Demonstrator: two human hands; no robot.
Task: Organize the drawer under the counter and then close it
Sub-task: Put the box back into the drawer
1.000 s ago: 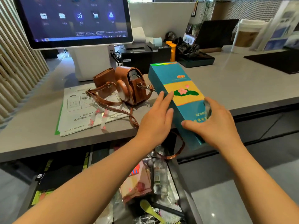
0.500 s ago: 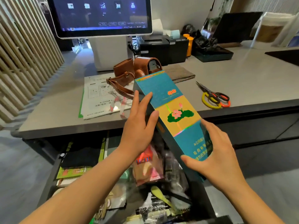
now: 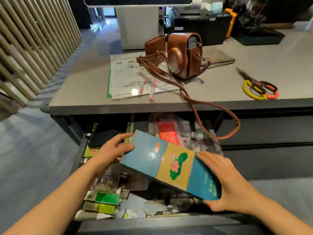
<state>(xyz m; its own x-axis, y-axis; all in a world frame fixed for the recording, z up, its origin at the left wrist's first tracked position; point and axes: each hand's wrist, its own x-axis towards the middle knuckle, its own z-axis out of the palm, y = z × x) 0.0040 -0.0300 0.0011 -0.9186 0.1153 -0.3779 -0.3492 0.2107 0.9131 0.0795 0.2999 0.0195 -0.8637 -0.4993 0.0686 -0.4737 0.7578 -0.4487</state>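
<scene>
A long teal box (image 3: 169,163) with a yellow band and a pink lotus picture hangs tilted over the open drawer (image 3: 162,221) under the counter. My left hand (image 3: 111,151) grips its far left end, thumb on the edge. My right hand (image 3: 225,182) grips its near right end, fingers on top and thumb below. The drawer is full of jumbled things: green packets (image 3: 105,199), a red packet (image 3: 167,133), clear wrappers, papers and a black item at the back left. Much of the drawer's middle is hidden by the box.
On the grey counter (image 3: 81,99) stand a brown leather camera case (image 3: 183,55) whose strap (image 3: 225,122) dangles over the drawer's right side, a printed sheet (image 3: 128,77), scissors (image 3: 257,85), a folded cloth, a monitor stand and black printers. Slatted wall at left.
Both hands have brought the teal box down from the counter edge and laid it nearly flat over the open drawer. The view has tipped downward.
</scene>
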